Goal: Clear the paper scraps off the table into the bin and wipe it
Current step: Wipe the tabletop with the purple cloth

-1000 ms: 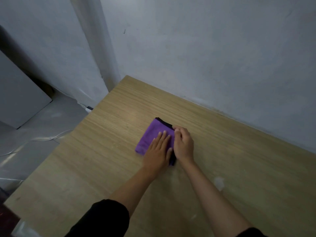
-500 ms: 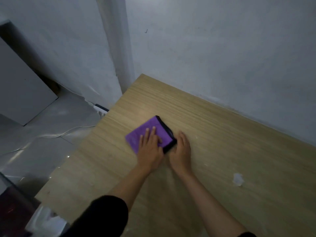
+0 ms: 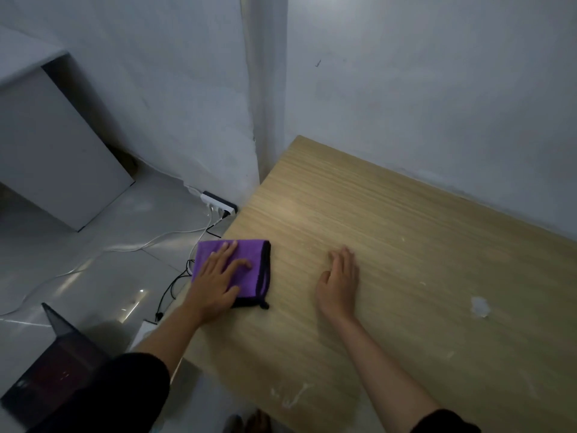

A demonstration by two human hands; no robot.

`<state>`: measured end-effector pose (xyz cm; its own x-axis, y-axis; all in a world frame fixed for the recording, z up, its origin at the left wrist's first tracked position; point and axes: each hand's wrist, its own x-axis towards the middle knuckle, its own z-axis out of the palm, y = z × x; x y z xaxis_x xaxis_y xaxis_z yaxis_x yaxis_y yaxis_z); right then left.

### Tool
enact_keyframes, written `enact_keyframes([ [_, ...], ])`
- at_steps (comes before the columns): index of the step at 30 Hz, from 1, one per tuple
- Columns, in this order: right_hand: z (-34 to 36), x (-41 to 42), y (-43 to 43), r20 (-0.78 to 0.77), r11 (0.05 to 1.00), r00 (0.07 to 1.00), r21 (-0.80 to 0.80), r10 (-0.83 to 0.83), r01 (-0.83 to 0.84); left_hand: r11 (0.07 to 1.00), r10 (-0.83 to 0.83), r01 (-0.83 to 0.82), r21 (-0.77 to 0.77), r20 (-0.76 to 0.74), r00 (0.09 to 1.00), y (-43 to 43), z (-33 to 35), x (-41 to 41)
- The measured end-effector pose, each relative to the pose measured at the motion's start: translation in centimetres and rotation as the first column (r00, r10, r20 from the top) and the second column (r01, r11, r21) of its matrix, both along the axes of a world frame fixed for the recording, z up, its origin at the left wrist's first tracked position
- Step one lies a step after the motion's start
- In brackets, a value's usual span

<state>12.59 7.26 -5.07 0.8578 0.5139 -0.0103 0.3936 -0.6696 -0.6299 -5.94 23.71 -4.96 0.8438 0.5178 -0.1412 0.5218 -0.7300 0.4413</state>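
Far left on the floor, a pale flat board (image 3: 62, 151) leans by the wall, and nearer us sits a dark box-like thing (image 3: 53, 364), too dim to identify. A white power strip (image 3: 218, 206) lies at the wall's foot with cables trailing across the tiles. Now the light wooden surface (image 3: 406, 245): right at its left edge lies the folded purple cloth with black trim (image 3: 251, 281). The left hand (image 3: 218, 282) is pressed flat on top of it. There's no grip taken, the fingers are straight and spread. The right hand (image 3: 338, 285) sits well apart to the right, palm down on bare wood, fingers straight and together, holding nothing. Further right, a small white paper scrap (image 3: 480, 306) lies on the surface. White smears (image 3: 290, 398) mark the near edge.
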Motion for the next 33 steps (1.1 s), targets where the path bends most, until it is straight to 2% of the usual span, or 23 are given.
enact_keyframes([
  [4,0.0,-1.3,0.3,-0.02,0.999,1.0,-0.032,-0.017,0.016,0.969,-0.212,0.206,0.14,0.029,0.977,-2.8,-0.7,-2.7],
  [6,0.1,-1.8,0.5,-0.006,0.999,0.999,-0.019,-0.034,0.034,0.963,-0.232,0.225,0.149,0.034,0.972,-3.1,-0.6,-2.3],
  [9,0.3,-2.4,0.7,-0.036,1.0,0.999,0.017,-0.017,0.018,0.963,-0.261,0.254,0.084,0.072,0.963,-2.5,0.0,-0.2],
  [11,0.8,-3.0,0.6,-0.066,0.998,0.997,0.049,0.05,-0.047,0.956,-0.284,0.29,-0.051,0.106,0.953,-2.4,0.4,1.7],
  [13,1.1,-3.6,0.4,-0.026,0.99,0.99,0.039,0.139,-0.137,0.937,-0.166,0.204,-0.283,0.152,0.974,-2.7,1.3,3.2],
  [15,1.2,-3.7,0.3,0.01,0.977,0.977,-0.033,0.212,-0.212,0.894,0.073,0.033,-0.448,0.216,0.974,-3.1,1.9,4.0],
  [16,1.2,-3.6,0.3,0.016,0.968,0.97,-0.068,0.242,-0.24,0.893,0.181,-0.049,-0.448,0.257,0.949,-3.2,1.9,4.1],
  [18,1.4,-3.1,0.4,-0.04,0.959,0.967,-0.119,0.252,-0.255,0.918,0.318,-0.2,-0.342,0.333,0.888,-3.4,1.7,3.9],
  [20,1.9,-2.5,0.8,-0.124,0.961,0.967,-0.142,0.22,-0.237,0.895,0.407,-0.305,-0.324,0.32,0.855,-3.4,1.9,3.8],
  [21,2.2,-2.3,0.9,-0.167,0.962,0.961,-0.131,0.218,-0.241,0.889,0.417,-0.326,-0.323,0.273,0.867,-3.2,2.2,3.9],
  [22,2.5,-2.2,1.0,-0.207,0.96,0.95,-0.106,0.233,-0.259,0.907,0.38,-0.317,-0.279,0.211,0.901,-3.0,2.4,4.0],
  [24,3.1,-2.1,1.1,-0.232,0.948,0.926,-0.04,0.299,-0.316,0.979,0.193,-0.189,-0.08,0.048,0.98,-2.7,2.8,4.5],
  [25,3.4,-2.0,1.1,-0.242,0.941,0.912,0.012,0.331,-0.338,0.995,0.098,-0.098,-0.025,-0.001,0.995,-2.5,3.2,4.9],
  [26,3.8,-1.9,1.1,-0.27,0.936,0.897,0.074,0.35,-0.343,0.999,0.027,-0.028,-0.035,-0.024,0.999,-2.4,3.7,5.4],
  [28,4.9,-1.4,1.2,-0.351,0.937,0.871,0.194,0.343,-0.291,0.987,-0.055,0.052,-0.149,-0.017,0.998,-2.0,4.7,6.4],
  [30,5.6,-0.6,1.3,-0.397,0.95,0.875,0.248,0.278,-0.189,0.951,-0.066,0.089,-0.298,0.087,0.994,-1.8,5.5,7.2],
  [33,5.5,0.4,0.9,-0.5,0.943,0.852,0.331,0.155,0.023,0.881,0.085,0.066,-0.469,0.293,0.952,-1.7,6.8,8.1],
])
